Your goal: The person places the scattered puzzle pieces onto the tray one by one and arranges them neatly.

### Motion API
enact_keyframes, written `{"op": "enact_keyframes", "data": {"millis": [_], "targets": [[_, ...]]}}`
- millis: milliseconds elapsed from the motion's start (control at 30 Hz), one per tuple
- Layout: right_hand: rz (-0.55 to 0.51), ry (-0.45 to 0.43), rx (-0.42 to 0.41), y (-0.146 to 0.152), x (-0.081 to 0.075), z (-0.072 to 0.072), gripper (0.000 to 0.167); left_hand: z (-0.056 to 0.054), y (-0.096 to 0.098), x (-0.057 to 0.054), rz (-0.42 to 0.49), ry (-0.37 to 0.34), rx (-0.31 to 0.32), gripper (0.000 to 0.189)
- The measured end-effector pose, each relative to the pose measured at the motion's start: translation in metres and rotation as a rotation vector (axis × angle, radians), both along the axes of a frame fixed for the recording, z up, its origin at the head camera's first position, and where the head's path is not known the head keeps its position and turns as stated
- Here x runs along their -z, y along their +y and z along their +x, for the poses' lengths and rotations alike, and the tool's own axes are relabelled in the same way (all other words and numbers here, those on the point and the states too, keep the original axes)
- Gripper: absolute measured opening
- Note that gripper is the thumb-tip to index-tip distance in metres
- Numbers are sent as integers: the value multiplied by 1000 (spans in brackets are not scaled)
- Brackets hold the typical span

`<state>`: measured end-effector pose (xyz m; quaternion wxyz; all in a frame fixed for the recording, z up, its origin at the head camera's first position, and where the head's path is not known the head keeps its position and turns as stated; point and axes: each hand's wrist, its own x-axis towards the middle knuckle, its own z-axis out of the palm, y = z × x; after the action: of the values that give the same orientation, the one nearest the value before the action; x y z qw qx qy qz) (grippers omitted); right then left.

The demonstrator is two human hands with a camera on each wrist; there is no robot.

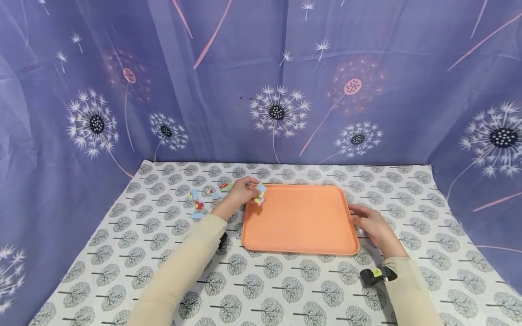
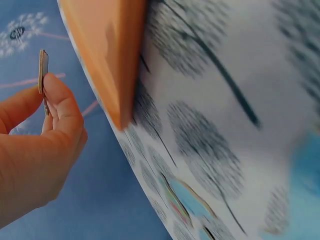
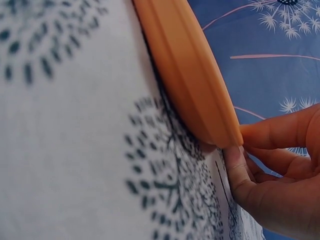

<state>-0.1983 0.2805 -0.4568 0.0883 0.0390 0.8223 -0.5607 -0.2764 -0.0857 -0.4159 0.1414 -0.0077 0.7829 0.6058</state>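
Between thumb and fingers, my left hand [image 1: 239, 193] pinches a thin, colourful puzzle piece [image 1: 260, 194] above the upper left corner of an orange tray [image 1: 302, 222]. Seen edge-on in the left wrist view, the puzzle piece [image 2: 42, 72] stands upright, clear of the tray [image 2: 127, 65]. At the tray's right side, my right hand [image 1: 373, 225] grips the rim. The right wrist view shows its thumb and forefinger against the corner of the tray [image 3: 192, 70]. Several more puzzle pieces [image 1: 198, 206] in light blue, red and green lie on the cloth left of the tray.
A white cloth with tree prints [image 1: 265, 290] covers the table. Behind and at both sides hangs a blue curtain [image 1: 228, 90] with dandelion prints. A black wrist strap with a camera [image 1: 377, 274] sits on the right forearm.
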Motion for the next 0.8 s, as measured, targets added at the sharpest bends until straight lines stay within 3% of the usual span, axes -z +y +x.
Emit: {"op": "enact_keyframes", "data": {"millis": [200,500,800], "targets": [[14,-3,-1,2,1,1,55,-2,34,-1,42,2,7,40],[-13,2,-1,3,-2,1,55,-4,83,5,109,-65,27,37],[-45,12,-12,-1,-2,3,55,-11,126,7,115,-77,-23,33]]}}
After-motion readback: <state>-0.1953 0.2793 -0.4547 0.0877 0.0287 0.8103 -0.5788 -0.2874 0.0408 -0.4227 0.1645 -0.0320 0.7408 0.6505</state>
